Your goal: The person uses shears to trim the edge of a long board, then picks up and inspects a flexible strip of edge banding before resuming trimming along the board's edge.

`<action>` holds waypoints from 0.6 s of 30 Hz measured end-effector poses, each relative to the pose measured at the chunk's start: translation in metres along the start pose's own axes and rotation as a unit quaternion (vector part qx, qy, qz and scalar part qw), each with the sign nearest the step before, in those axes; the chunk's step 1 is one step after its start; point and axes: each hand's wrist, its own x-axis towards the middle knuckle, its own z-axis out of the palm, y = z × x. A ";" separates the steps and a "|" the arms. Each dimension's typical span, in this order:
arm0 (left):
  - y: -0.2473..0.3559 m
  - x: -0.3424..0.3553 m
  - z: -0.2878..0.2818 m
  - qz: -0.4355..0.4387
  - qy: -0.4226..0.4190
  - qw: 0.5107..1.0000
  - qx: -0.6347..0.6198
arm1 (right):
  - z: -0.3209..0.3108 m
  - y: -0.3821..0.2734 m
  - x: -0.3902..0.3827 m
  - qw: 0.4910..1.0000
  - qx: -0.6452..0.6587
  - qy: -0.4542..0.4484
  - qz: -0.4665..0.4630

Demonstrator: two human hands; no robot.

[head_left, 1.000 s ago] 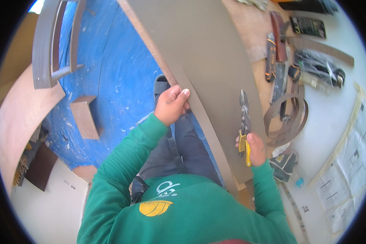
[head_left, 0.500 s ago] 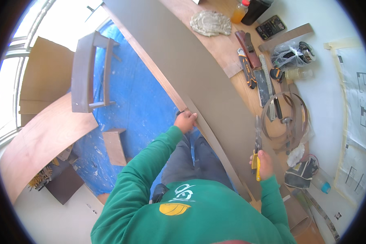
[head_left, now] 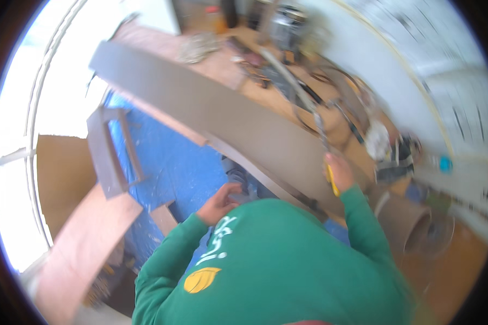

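Observation:
My right hand is closed round a pair of yellow-handled snips above the near right part of a long grey-brown board. Motion blur smears the snips' blades. My left hand is off the board, in front of my torso by my leg, its fingers loosely curled and apart with nothing visible in them. Along the board's near edge runs a narrow strip of the same colour, angled away from it.
On the bench beyond lie a knife, a hammer, a light cloth and other tools. A blue sheet covers the floor, with a brown frame on it. Curved plywood stands at left.
My left hand has let go of the board's edge and drawn back toward my body. My right hand still holds the snips. The whole view has swung round, with blur.

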 end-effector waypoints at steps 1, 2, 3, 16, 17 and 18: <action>0.018 -0.014 0.003 -0.008 -0.049 0.999 -0.017 | -0.003 -0.001 -0.003 0.999 -0.040 -0.002 -0.005; 0.040 -0.024 -0.003 -0.038 -0.111 0.993 0.009 | -0.006 -0.007 -0.010 0.998 -0.069 0.000 -0.010; 0.071 -0.035 -0.003 0.006 -0.131 0.991 0.015 | -0.007 -0.012 -0.016 0.995 -0.096 -0.006 -0.018; 0.349 -0.063 0.148 0.323 -0.453 0.831 -0.004 | -0.012 0.000 -0.071 0.992 -0.064 0.080 -0.073; 0.354 -0.069 0.162 0.267 -0.484 0.833 -0.031 | -0.013 -0.002 -0.078 0.992 -0.039 0.084 -0.090; 0.356 -0.073 0.173 0.209 -0.512 0.831 -0.058 | -0.017 0.002 -0.082 0.991 -0.031 0.088 -0.097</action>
